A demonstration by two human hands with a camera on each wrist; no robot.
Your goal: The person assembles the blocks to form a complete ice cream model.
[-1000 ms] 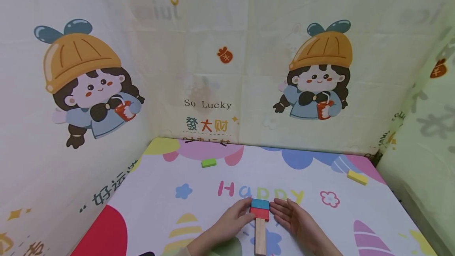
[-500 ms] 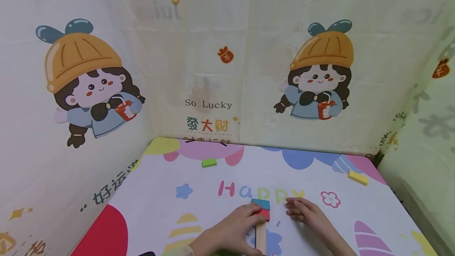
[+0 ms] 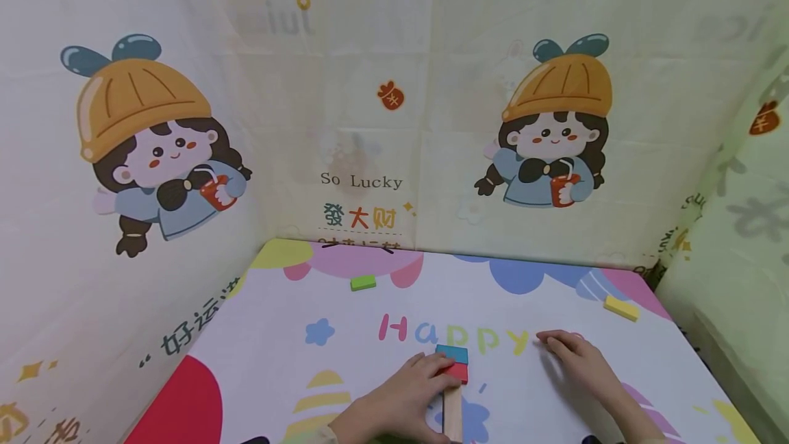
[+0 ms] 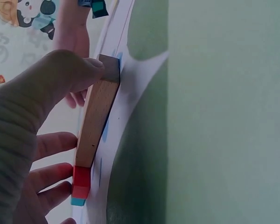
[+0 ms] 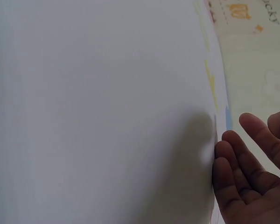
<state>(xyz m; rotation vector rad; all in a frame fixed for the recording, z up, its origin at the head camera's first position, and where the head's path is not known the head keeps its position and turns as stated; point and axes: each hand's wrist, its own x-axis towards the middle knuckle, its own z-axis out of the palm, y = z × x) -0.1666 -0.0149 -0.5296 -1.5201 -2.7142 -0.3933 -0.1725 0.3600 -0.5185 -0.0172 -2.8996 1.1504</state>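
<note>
left hand grips pale, grained wooden block; beyond it, red block, blue block, "happy" lettering; rightward, loosely open right hand.

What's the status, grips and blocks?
Left grip touching wooden block and red block. Right grip empty. Blue block against red block. Nothing visibly in the way.

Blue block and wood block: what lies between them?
The red block lies between the blue block and the wood block; the head and left wrist views show it.
</note>
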